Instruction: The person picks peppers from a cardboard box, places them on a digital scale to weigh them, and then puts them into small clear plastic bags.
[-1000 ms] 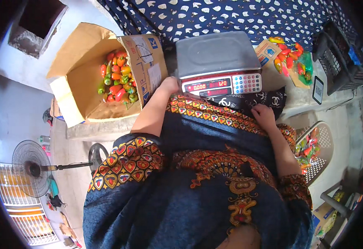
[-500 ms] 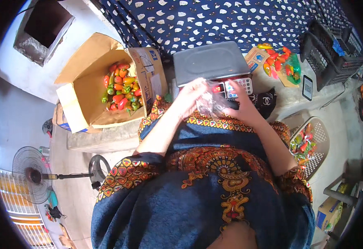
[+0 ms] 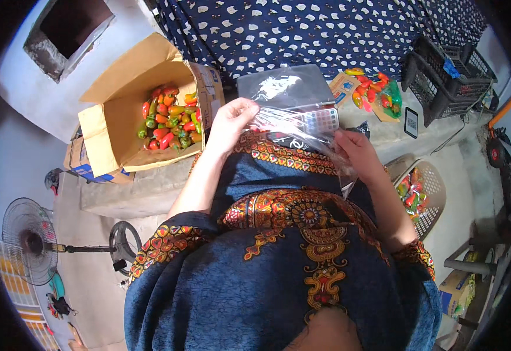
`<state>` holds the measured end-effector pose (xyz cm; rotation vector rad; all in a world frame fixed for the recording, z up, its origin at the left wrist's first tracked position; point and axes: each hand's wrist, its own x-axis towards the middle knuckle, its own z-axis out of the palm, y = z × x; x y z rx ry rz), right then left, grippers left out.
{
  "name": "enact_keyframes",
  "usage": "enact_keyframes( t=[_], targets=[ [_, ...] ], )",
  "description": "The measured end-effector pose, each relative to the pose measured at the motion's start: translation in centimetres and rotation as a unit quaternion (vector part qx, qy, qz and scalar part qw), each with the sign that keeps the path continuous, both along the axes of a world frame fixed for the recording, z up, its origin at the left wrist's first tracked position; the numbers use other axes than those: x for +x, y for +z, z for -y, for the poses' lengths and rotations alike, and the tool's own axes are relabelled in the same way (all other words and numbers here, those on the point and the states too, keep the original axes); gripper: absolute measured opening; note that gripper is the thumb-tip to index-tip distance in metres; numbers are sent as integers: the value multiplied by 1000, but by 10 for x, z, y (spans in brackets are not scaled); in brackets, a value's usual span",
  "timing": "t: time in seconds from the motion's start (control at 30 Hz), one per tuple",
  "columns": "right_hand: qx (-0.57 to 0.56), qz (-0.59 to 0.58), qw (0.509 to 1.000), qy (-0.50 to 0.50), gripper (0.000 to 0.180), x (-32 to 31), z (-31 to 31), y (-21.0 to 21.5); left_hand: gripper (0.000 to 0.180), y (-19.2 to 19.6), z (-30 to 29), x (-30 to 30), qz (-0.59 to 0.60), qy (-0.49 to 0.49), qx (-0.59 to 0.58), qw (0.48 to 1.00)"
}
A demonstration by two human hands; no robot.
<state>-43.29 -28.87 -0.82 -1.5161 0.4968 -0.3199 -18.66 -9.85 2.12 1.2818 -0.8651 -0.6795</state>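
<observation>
A clear plastic bag [image 3: 293, 126] is stretched between my hands, in front of my body. My left hand [image 3: 232, 121] pinches one side of it, and my right hand [image 3: 358, 151] grips the other side, lower down. Behind the bag stands a weighing scale with a dark flat platform [image 3: 311, 85] and a keypad [image 3: 321, 120] that shows through the film. The bag hides part of the scale's front. To the left, an open cardboard box [image 3: 112, 131] lies with red, green and orange peppers [image 3: 168, 120] inside.
More peppers [image 3: 369, 90] lie on cardboard right of the scale, near a green bag [image 3: 391, 96]. Beyond are a card with a square code [image 3: 411, 123] and black crates [image 3: 448, 82]. A basket [image 3: 434, 196] of bagged peppers stands lower right; a fan [image 3: 30, 241] stands left.
The plastic bag was bunched up between my hands; now it is spread wide. My left hand has moved left and my right hand right and slightly down. The view has shifted a little.
</observation>
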Motion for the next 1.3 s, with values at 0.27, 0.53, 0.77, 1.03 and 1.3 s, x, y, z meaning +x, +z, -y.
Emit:
enact_keyframes(
  t=[0.27,0.53,0.77,1.03,1.3],
  targets=[
    [-125,-60,989,-43,36,-24,-6,28,17,10,-7,-6,76,-45,18,996],
    [-220,-45,965,134,25,-23,-7,38,16,16,3,-2,-46,58,-68,995],
    [131,187,953,-199,10,18,0,5,64,16,19,-81,450,234,-127,853],
    [138,325,900,-256,8,34,8,5,45,-31,33,-156,1,-117,19,993],
    [82,290,908,-290,13,32,0,2,16,-40,34,-119,-136,12,-48,990]
  ],
)
